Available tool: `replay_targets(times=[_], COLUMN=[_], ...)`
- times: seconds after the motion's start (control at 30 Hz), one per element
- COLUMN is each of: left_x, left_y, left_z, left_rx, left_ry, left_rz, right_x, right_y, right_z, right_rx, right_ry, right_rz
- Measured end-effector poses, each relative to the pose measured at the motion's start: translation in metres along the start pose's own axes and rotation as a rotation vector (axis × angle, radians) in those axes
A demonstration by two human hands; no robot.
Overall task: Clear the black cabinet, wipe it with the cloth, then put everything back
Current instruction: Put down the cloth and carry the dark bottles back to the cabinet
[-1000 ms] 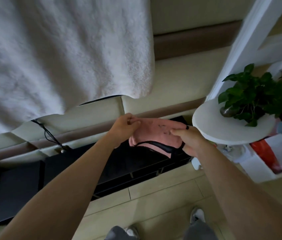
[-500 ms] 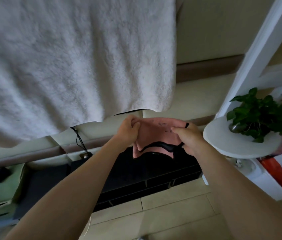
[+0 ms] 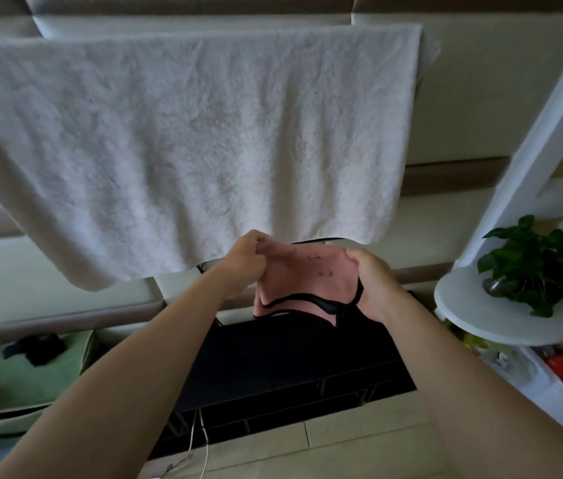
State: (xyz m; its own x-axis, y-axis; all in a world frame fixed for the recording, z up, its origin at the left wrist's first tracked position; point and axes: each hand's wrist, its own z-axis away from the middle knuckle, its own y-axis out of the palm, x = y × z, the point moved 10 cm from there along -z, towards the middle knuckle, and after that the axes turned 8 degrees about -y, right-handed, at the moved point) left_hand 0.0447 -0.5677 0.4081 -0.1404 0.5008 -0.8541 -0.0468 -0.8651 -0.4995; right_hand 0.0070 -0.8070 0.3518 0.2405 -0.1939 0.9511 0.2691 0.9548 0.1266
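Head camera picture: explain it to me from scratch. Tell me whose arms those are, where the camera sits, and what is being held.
There is no machine here: a person wears one wide-angle camera on the head, so you look forward and down along their bare arms. The left hand and the right hand each pinch a side of a pink cloth with a black edge, held up between them. Below it stands the low black cabinet. A white fluffy blanket hangs behind, and a potted plant sits on a round white shelf to the right.
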Motion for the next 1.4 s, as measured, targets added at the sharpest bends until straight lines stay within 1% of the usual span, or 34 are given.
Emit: replay_targets(times=[0.17,0.3,0.37,0.47,0.53,0.67,0.83,0.93,1.03,1.1,1.27,1.4], left_x=[0.049,0.086,0.103,0.142,0.161,0.191,0.202,0.207,0.211,0.213,0.217,0.23], left_y=[-0.091,-0.168,-0.187,-0.23,-0.251,-0.272,-0.296,-0.305,-0.31,-0.311,-0.311,-0.32], left_z=[0.003,0.008,0.009,0.013,0.017,0.028,0.047,0.056,0.062,0.066,0.075,0.084], left_rx=[0.088,0.065,0.073,-0.003,-0.053,-0.087,-0.172,-0.213,-0.236,-0.249,-0.281,-0.327], left_ry=[-0.023,-0.036,-0.067,-0.16,-0.177,-0.205,-0.198,-0.21,-0.231,-0.237,-0.259,-0.272], left_rz=[0.0,0.008,0.025,0.077,0.151,0.288,0.283,0.315,0.351,0.367,0.316,0.28], right_x=[-0.004,-0.006,-0.006,-0.01,-0.014,-0.023,-0.036,-0.049,-0.065,-0.071,-0.082,-0.096], right_y=[0.095,0.169,0.19,0.235,0.259,0.295,0.327,0.338,0.349,0.354,0.353,0.363], right_z=[0.025,0.046,0.053,0.064,0.069,0.079,0.087,0.091,0.095,0.097,0.089,0.095], right_rx=[-0.012,-0.033,-0.04,-0.017,0.006,0.055,0.126,0.19,0.319,0.385,0.346,0.343], right_ry=[-0.083,-0.177,-0.206,-0.233,-0.239,-0.224,-0.181,-0.09,0.05,0.093,0.046,0.047], right_rz=[0.129,0.205,0.241,0.261,0.251,0.225,0.184,0.104,0.022,0.021,0.068,0.071])
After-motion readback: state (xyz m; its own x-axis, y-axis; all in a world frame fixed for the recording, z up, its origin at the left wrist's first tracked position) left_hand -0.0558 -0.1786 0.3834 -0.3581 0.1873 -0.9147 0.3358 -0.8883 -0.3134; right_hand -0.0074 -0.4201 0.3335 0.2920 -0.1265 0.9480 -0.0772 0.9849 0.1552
